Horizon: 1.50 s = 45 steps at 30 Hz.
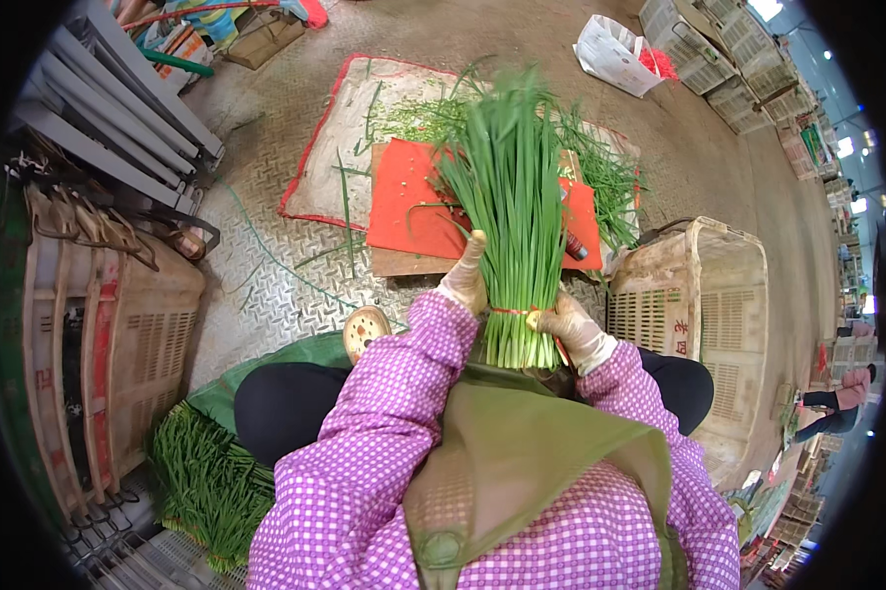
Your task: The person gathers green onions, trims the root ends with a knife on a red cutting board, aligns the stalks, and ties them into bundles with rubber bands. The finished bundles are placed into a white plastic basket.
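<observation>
A large upright bunch of garlic chives (517,221) stands in front of my lap, its pale cut ends down and a red band around its lower part. My left hand (469,273), in a pale glove, is against the bunch's left side, thumb up. My right hand (572,328), also gloved, grips the base near the band. Behind the bunch lies a red cloth (410,206) on a wooden board (413,264). A dark cylindrical handle (576,247) shows at the cloth's right. Loose chive leaves (598,169) lie behind.
A red-edged mat (317,173) with trimmings lies beyond the board. A plastic crate (730,295) stands at right, stacked crates (118,332) at left. More chives (207,479) lie at lower left. A white bag (612,55) stands farther off; a person (845,398) is at far right.
</observation>
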{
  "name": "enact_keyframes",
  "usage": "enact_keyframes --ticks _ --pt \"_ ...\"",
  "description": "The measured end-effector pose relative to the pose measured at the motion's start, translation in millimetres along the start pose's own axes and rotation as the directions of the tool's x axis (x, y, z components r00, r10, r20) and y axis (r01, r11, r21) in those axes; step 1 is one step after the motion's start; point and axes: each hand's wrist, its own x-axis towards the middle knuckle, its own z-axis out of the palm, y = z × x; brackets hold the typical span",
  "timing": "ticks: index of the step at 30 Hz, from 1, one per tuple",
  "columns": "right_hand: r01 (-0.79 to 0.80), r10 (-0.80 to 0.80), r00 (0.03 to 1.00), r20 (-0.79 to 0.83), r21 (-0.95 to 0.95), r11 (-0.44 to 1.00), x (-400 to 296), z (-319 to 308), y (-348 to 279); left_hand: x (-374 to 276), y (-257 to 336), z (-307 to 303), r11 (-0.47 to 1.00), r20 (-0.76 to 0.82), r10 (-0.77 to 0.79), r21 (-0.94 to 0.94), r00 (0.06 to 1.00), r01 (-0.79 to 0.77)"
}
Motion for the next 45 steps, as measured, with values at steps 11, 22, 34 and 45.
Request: enact_keyframes --ticks 11,22,34,45 --pt "0.505 -0.837 0.459 0.299 -0.862 -0.032 21.6 -12.6 -105.9 -14.0 13.4 11.9 0.977 -0.053 0.153 0.161 0.987 -0.143" --pt "0.421 -0.241 0.809 0.537 -0.814 -0.4 118.0 11.0 -172.7 -15.5 23.1 20.3 0.933 -0.053 0.225 0.298 0.973 -0.199" --pt "0.491 -0.206 0.824 0.528 -0.846 -0.207 149.0 -4.1 -164.6 -9.7 26.3 4.3 0.968 -0.16 0.177 0.207 0.971 -0.142" --pt "0.374 -0.416 0.909 0.027 -0.492 0.786 154.9 -5.5 -160.0 -4.3 28.1 12.3 0.96 -0.12 0.158 0.252 0.98 -0.124"
